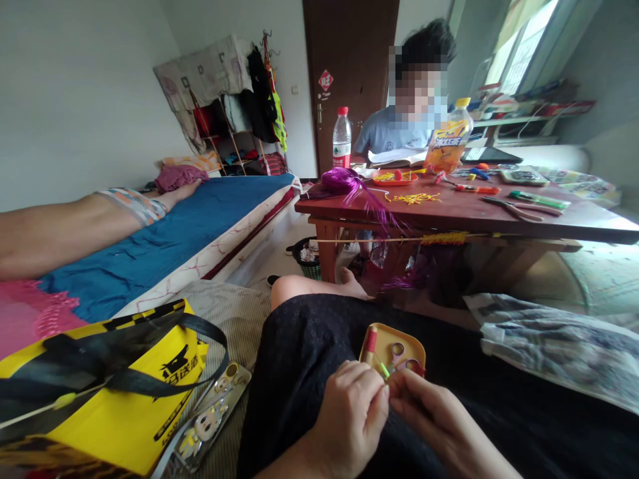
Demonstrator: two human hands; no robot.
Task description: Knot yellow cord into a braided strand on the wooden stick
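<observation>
My left hand [347,406] is closed above my lap, its fingers curled inward. My right hand [432,402] meets it, thumb and fingers pinched together. Between the fingertips pokes a small bright green piece [384,370]; whatever else the fingers grip is hidden. Just beyond my hands, a shallow yellow tray [394,329] rests on the black cloth over my lap. In it lie small scissors [398,349] with pinkish handles and a red-and-tan stick or tube [370,342]. My hands cover the tray's near side.
A person [372,133] sits behind the red-brown table [479,206]. On it are purple tinsel strands [344,179], yellow pieces [412,198], pliers [519,209] and bottles. A yellow bag [134,406] and a phone [212,416] lie left. Another person lies on the bed [239,206].
</observation>
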